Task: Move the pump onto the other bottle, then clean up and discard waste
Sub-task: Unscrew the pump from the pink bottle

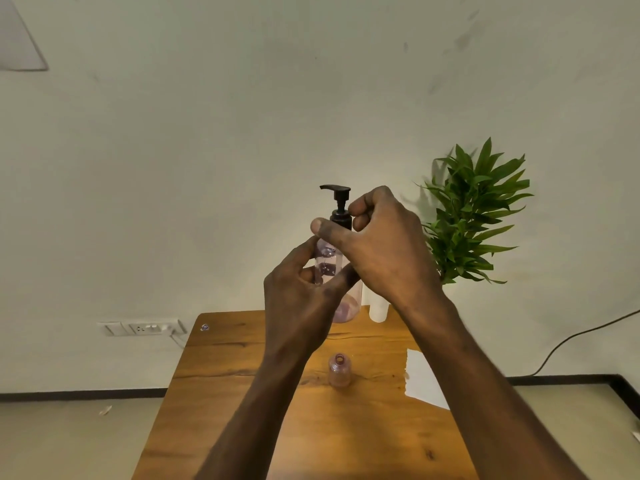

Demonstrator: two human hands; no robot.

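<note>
I hold a clear pinkish bottle [329, 263] up above the wooden table [242, 368]. A black pump [338, 202] sits on its neck, nozzle pointing left. My left hand [301, 303] wraps the bottle's body from the left and below. My right hand [377, 247] grips the pump's collar, thumb in front and fingers curled behind. A second, smaller pinkish bottle [340, 370] stands upright on the table with its mouth uncovered, below my hands.
A white sheet of paper [424, 379] lies on the table's right side. A white pot [378, 310] with a green plant [474, 216] stands at the back right. A small scrap [204, 327] lies near the back left corner.
</note>
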